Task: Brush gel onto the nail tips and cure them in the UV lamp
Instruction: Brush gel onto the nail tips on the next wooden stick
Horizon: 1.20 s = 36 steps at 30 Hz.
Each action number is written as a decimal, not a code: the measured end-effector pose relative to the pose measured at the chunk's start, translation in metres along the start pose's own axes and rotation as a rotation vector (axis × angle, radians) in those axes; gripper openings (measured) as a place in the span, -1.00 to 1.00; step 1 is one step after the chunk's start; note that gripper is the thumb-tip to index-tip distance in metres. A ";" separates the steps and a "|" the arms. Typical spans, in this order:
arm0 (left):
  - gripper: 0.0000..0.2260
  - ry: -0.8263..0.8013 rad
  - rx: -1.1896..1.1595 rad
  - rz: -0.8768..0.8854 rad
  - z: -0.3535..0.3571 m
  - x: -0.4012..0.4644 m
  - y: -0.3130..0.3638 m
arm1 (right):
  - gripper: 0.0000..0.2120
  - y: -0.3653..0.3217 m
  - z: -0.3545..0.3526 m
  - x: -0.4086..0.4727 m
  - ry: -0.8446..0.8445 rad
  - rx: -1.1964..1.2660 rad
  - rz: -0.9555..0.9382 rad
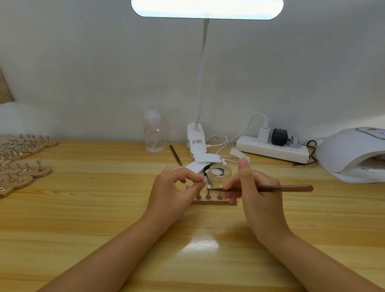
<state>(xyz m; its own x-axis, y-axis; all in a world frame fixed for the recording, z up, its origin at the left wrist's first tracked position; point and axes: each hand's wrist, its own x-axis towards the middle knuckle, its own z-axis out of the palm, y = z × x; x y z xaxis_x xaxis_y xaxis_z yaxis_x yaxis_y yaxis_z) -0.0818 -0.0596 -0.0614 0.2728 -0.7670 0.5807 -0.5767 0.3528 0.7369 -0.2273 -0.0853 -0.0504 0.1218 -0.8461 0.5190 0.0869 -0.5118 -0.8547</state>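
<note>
The left hand (173, 189) pinches a nail tip (204, 180) just before the glass jar (219, 175); the right hand (253, 193) grips the brush (274, 188), bristles beside the tip. Light, even strokes likely serve best, keeping gel off fingers. The UV lamp (356, 159) sits far right of the jar.

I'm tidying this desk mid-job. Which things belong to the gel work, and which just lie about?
In use: nail tip, brush, glass jar, wooden stand, UV lamp.
Lying about: spare brush, clear bottle, power strip.
</note>
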 end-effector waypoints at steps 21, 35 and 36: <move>-0.79 -0.011 0.027 0.039 0.001 0.000 -0.003 | -0.62 0.001 0.001 0.000 -0.045 -0.062 -0.096; -0.78 -0.018 -0.049 0.058 0.001 0.000 -0.003 | -0.61 0.001 -0.003 -0.001 0.022 -0.045 -0.133; -0.80 -0.033 -0.059 0.052 0.000 0.000 -0.003 | -0.62 0.002 -0.002 -0.001 0.011 -0.062 -0.145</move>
<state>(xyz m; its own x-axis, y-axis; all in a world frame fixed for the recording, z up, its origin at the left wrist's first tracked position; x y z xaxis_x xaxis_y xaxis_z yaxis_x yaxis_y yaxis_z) -0.0802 -0.0611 -0.0640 0.2173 -0.7640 0.6075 -0.5430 0.4225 0.7257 -0.2296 -0.0857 -0.0523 0.1011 -0.7644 0.6368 0.0417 -0.6362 -0.7704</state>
